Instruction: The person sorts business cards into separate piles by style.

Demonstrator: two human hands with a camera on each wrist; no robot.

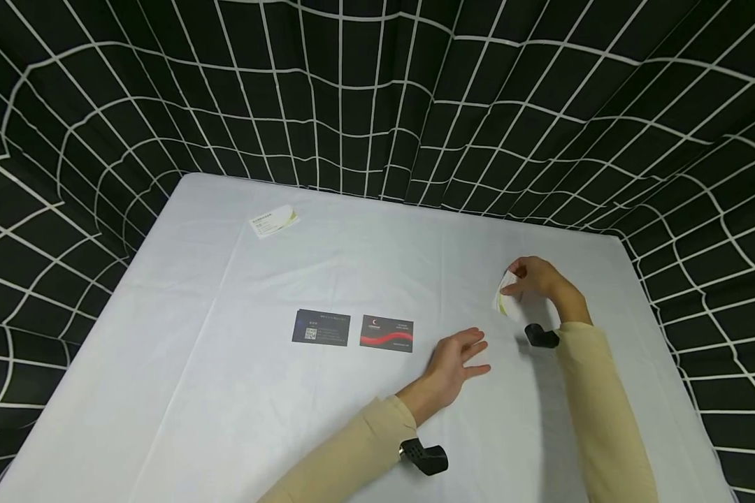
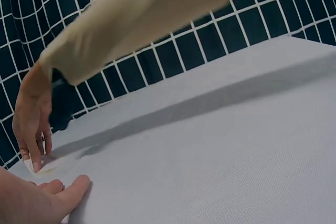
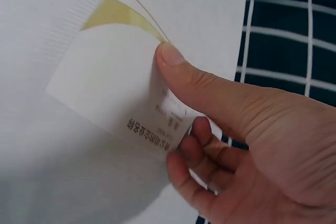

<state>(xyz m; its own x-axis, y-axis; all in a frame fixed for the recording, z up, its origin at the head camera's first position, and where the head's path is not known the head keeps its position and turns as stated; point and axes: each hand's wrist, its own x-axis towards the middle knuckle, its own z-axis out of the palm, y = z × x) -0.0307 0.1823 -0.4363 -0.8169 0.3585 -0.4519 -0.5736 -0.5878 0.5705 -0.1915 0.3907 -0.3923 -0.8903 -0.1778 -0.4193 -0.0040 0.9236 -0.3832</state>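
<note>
My right hand (image 1: 533, 276) pinches a white business card (image 3: 105, 72) with a yellow-green curved stripe, thumb on its face and fingers behind one edge. In the right wrist view the card tilts over the white cloth, printed text near the fingers. My left hand (image 1: 449, 363) holds nothing; its fingers spread loosely over the cloth, pointing toward the right hand. Left of it lie a black card with a red wave (image 1: 386, 334) and a dark card with a QR code (image 1: 321, 328), side by side.
A white card with a green stripe (image 1: 275, 221) lies at the far left of the white-covered table (image 1: 163, 335). A black curtain with a white grid (image 1: 365, 105) hangs along the back and sides. Each wrist carries a small black camera.
</note>
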